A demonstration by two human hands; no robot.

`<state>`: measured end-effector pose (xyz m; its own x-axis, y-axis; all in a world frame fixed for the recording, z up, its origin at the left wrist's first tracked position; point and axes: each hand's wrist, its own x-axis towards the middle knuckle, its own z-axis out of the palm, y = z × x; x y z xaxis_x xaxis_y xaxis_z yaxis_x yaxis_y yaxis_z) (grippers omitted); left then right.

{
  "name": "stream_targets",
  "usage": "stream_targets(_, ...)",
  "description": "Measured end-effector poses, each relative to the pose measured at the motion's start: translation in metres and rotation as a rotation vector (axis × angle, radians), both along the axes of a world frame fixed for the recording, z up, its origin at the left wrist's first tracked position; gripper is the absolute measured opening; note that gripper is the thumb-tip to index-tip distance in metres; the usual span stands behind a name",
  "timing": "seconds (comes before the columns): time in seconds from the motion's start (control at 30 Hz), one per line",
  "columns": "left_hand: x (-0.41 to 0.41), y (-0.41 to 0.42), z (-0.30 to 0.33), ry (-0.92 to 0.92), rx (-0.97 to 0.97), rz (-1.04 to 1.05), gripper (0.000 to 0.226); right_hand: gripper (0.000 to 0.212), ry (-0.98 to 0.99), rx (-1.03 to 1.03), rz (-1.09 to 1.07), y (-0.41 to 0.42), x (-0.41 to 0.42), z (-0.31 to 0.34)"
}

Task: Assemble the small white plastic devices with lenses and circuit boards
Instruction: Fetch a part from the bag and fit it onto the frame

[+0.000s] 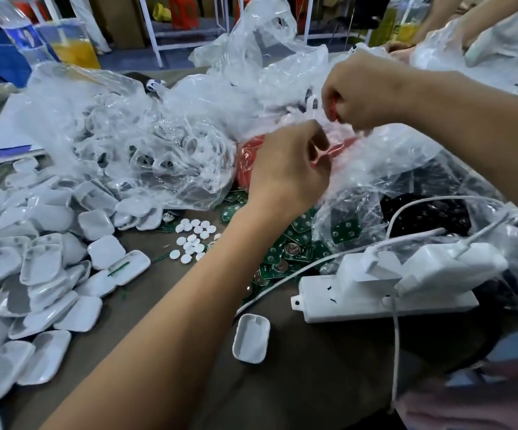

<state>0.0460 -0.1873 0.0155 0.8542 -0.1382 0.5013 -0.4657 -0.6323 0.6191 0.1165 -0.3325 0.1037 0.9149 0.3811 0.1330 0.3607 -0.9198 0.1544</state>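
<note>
Presently my left hand [285,169] and right hand [360,94] both pinch the thin plastic bag [349,141] of red parts, fingers curled. Below my fingertips lie circuit boards [285,252], lenses [192,240], white shells [46,262]: light, slippery, best held by edges.

white power strip [384,301]; water bottle [18,32]; blue bin [0,57]

I see two bare forearms, no sleeves in view. Left hand [285,169] without glove, no ring or watch visible. Right hand [363,94] also without glove, wrist bare. I cannot see any clothing on arms.
</note>
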Motion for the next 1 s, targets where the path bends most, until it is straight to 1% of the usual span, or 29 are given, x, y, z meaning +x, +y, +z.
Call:
stream_targets(0.07,-0.005,-0.008,-0.001,-0.057,0.045,-0.130,0.008,0.036,-0.018,0.076,-0.009,-0.009,-0.005,0.006)
stream_targets(0.13,-0.011,-0.017,-0.002,-0.098,0.091,-0.232,0.009,0.044,-0.041,0.153,0.030,-0.019,-0.011,0.010)
stream_targets(0.23,-0.016,-0.033,0.002,-0.109,0.161,-0.376,0.012,0.044,0.050,0.194,0.039,-0.027,-0.023,0.012)
stream_targets(0.33,-0.016,-0.049,0.013,-0.012,0.241,-0.531,0.009,0.037,0.097,0.234,-0.030,-0.031,-0.030,0.010)
stream_targets(0.4,-0.013,-0.062,0.017,0.070,0.393,-0.602,0.012,0.036,0.095,0.259,-0.069,-0.036,-0.032,0.011)
stream_targets(0.47,-0.008,-0.075,0.017,0.145,0.577,-0.595,0.023,0.031,0.085,0.230,-0.069,-0.041,-0.034,0.012)
stream_targets(0.5,-0.005,-0.081,0.016,0.168,0.638,-0.592,0.028,0.028,0.109,0.220,-0.071,-0.043,-0.036,0.011)
stream_targets(0.57,-0.001,-0.091,0.013,0.226,0.694,-0.616,0.032,0.029,0.254,0.228,-0.096,-0.048,-0.038,0.011)
stream_targets(0.63,0.002,-0.098,0.012,0.288,0.710,-0.613,0.021,0.044,0.411,0.193,-0.114,-0.051,-0.040,0.009)
stream_targets(0.67,0.002,-0.101,0.010,0.290,0.717,-0.604,0.016,0.053,0.448,0.153,-0.113,-0.053,-0.040,0.007)
stream_targets(0.73,0.004,-0.107,0.007,0.248,0.730,-0.622,0.013,0.060,0.449,0.100,-0.119,-0.057,-0.039,0.002)
stream_targets(0.8,0.004,-0.108,0.004,0.228,0.730,-0.649,0.014,0.058,0.436,0.116,-0.124,-0.059,-0.038,-0.001)
stream_targets(0.87,0.006,-0.107,0.001,0.237,0.690,-0.647,0.009,0.051,0.427,0.153,-0.122,-0.060,-0.037,-0.003)
stream_targets(0.97,0.007,-0.103,-0.004,0.275,0.538,-0.585,0.004,0.044,0.426,0.194,-0.130,-0.060,-0.038,-0.002)
stream_targets(1.0,0.007,-0.101,-0.004,0.297,0.457,-0.551,0.009,0.042,0.423,0.206,-0.134,-0.059,-0.039,-0.001)
